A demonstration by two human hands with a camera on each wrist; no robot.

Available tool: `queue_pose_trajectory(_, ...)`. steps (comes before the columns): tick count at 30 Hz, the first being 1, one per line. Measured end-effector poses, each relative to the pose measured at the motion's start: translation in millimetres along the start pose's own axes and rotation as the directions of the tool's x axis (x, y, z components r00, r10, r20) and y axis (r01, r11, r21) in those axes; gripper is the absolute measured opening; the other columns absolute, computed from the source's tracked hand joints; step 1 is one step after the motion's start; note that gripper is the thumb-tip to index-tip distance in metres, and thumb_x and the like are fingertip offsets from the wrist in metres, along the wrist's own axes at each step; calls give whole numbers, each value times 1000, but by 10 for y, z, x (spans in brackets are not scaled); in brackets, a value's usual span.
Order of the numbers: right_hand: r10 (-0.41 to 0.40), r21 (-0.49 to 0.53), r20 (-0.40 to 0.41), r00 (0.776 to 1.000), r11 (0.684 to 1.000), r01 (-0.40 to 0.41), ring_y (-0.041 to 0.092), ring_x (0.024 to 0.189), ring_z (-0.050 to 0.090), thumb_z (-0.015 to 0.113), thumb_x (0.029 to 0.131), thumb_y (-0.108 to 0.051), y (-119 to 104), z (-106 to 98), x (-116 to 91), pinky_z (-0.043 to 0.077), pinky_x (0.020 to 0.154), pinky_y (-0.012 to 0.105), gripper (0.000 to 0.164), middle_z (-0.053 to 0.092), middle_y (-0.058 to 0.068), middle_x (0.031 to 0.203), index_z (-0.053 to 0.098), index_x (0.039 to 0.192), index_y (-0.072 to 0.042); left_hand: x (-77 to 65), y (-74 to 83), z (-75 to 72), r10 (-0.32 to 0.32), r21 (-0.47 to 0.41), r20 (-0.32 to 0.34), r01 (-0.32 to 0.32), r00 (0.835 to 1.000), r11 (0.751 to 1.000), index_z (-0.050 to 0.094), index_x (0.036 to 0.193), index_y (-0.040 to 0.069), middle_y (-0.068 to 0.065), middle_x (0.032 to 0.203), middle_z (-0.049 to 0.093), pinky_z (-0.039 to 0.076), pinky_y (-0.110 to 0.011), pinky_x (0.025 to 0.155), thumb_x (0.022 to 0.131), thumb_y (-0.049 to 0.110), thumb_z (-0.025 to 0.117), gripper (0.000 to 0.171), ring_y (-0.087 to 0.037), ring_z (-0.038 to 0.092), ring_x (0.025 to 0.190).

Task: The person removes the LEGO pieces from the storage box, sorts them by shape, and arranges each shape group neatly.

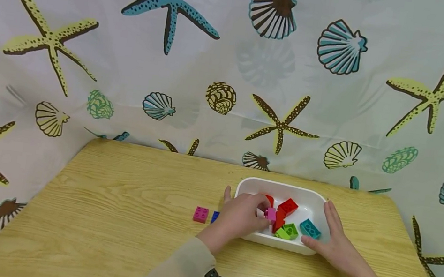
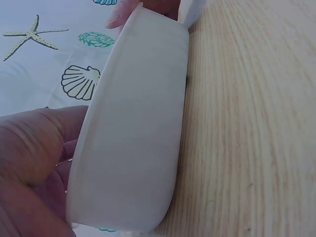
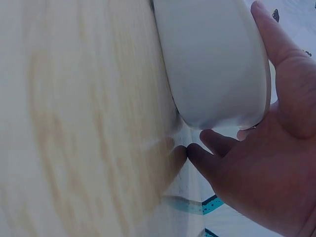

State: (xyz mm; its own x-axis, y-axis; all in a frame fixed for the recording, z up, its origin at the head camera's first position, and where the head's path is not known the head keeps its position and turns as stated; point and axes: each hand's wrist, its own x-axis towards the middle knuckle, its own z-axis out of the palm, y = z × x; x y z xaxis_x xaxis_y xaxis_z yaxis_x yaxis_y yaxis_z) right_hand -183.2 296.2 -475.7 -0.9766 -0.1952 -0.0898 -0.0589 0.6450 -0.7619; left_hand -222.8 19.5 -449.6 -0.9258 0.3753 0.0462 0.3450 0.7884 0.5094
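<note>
While the pink brick (image 1: 270,215) shows within the rim of the tub (image 1: 275,242), toward its left end, the left hand (image 1: 241,217) pinches it between thumb and fingertips; how high it is above the tub's floor cannot be told. That hand reaches in over the tub's left part and hides some of what is under it. At the tub's right end, the right hand (image 1: 336,247) is spread wide, its thumb at the near rim and its fairly straight fingers along the outside of the end wall. Inside the tub, red bricks (image 1: 288,207) lie about the middle and left, one of them partly behind the left hand. Green bricks (image 1: 290,231) lie together by the tub's near wall, and a teal brick (image 1: 310,228) rests toward its right end, near the right thumb. Outside, to the left of the tub, sit a magenta brick (image 1: 200,214), studs up, and a blue brick (image 1: 215,216), mostly hidden by the left hand. Upright under all the loose bricks it holds, the tub stands on a wood-grained tabletop (image 1: 125,191). Nearer than the tub are two pale sleeves (image 1: 183,265). Behind the tub and to both sides hangs a white cloth (image 1: 197,69) printed with starfish and shells.
</note>
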Motion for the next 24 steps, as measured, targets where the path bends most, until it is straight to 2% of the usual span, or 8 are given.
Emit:
queue_pose_trajectory(7,6,-7,-2,1000,1000,-6,47,150,-4,74,90,-45,-13,0,0,15,107,78,113,-16,8,168,-10,162,-23,-22,12,-82,56,-48,-24,-57,998,997,65,108,28,16,101,69,-4,-65,117,91,35,76,21,-11,64,106)
queue_pose_trajectory(15,12,-11,2,1000,1000,-12,48,150,-3,73,90,-46,-25,1,-2,15,107,78,113,-16,9,168,-10,162,-22,-99,-7,-289,72,-52,-72,-76,995,996,68,123,24,13,110,67,5,-63,119,92,34,76,34,-10,58,112)
queue_pose_trajectory(18,14,-14,3,1000,1000,-14,49,149,-2,73,90,-46,-29,2,-3,16,107,78,113,-16,9,167,-11,162,-22,-136,-42,-382,88,-58,-83,-93,993,994,68,124,24,11,114,67,7,-63,118,92,32,76,34,-10,59,113)
queue_pose_trajectory(24,13,-7,-1,1000,1000,-13,48,149,-2,73,90,-45,-24,10,-2,15,107,77,113,-16,9,167,-10,162,-21,-215,-151,-531,101,-55,-100,-107,990,993,68,118,21,10,108,66,9,-60,119,91,31,77,30,-14,61,107)
